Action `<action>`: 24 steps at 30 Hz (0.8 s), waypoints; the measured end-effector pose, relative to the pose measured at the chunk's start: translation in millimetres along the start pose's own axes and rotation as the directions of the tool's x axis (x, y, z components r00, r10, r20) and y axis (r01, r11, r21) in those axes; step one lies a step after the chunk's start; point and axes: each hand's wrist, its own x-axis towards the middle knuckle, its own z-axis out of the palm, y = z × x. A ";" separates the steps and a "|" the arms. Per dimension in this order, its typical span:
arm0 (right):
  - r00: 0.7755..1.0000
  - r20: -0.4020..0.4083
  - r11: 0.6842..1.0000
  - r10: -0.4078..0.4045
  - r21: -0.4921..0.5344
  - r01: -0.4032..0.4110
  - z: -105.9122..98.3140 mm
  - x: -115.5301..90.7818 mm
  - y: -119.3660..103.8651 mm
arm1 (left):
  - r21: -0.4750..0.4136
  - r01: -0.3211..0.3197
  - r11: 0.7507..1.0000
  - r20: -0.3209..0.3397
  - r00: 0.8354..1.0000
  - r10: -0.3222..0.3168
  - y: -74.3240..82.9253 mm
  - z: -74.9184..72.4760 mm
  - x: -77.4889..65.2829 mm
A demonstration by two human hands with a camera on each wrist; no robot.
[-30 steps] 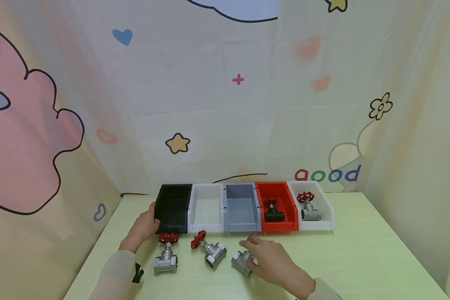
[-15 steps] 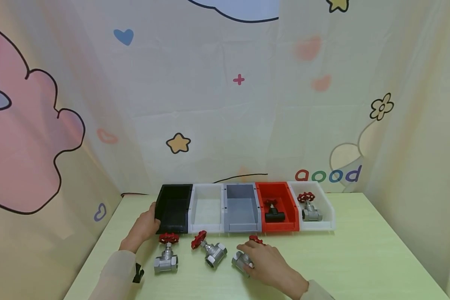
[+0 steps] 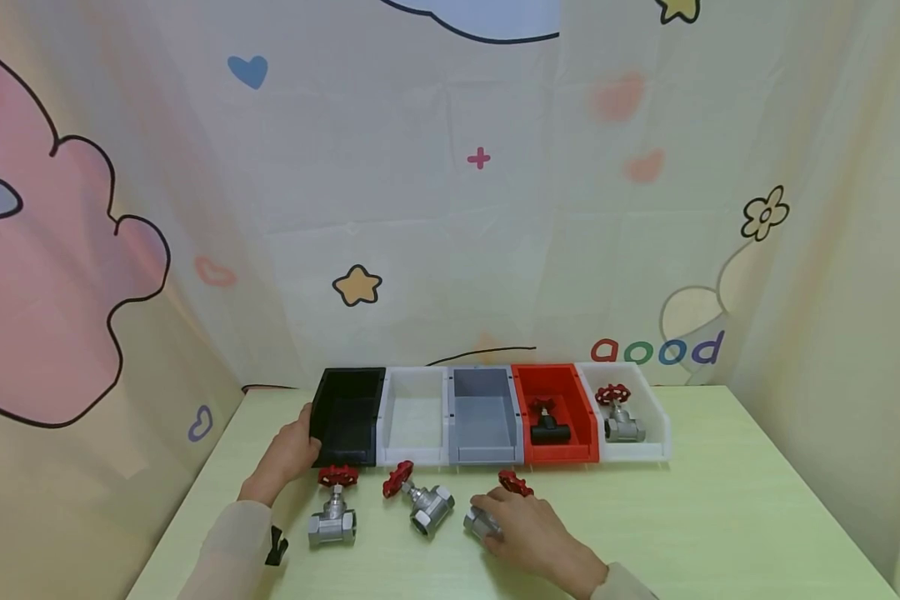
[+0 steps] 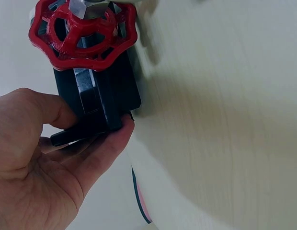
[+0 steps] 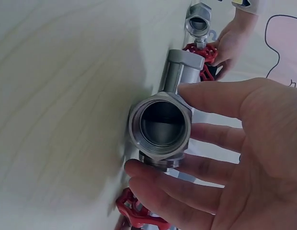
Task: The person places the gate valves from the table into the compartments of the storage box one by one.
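On the left, my left hand (image 3: 285,454) holds the side wall of the black bin (image 3: 345,421); in the left wrist view the thumb and fingers pinch its edge. My right hand (image 3: 528,533) grips a silver gate valve (image 3: 480,522) lying on the table, covering part of its body, while its red handwheel (image 3: 515,482) shows beyond the knuckles. In the right wrist view, thumb and fingers curl about the valve body (image 5: 163,136), whose threaded opening faces the camera. Two similar silver valves lie to the left, one in the middle (image 3: 429,508) and one below the black bin (image 3: 332,527).
Joined to the black bin in a row are a white bin (image 3: 414,458), a grey bin (image 3: 484,456), a red bin (image 3: 562,455) and another white bin (image 3: 633,452). A black valve (image 3: 549,430) sits in the red one, a silver valve (image 3: 624,427) in the right white one.
My right hand has shifted left and settled around the valve body, uncovering the red handwheel behind it. The left hand stays at the black bin.
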 end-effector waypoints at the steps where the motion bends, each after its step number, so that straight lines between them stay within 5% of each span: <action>1: 1.000 0.000 1.000 0.004 -0.008 -0.004 1.0 0.6 0.0 | 0.000 -0.001 1.000 -0.001 1.000 0.001 0.0 -0.2 0.0; 16: 0.997 -0.077 0.992 0.033 -0.117 -0.041 12.8 5.7 -7.6 | 0.010 -0.001 1.000 -0.010 1.000 0.001 -1.1 1.4 0.9; 24: 0.990 -0.075 0.987 0.115 -0.106 -0.123 19.3 9.1 -9.4 | 0.018 0.001 1.000 -0.013 1.000 -0.001 -1.5 2.4 1.6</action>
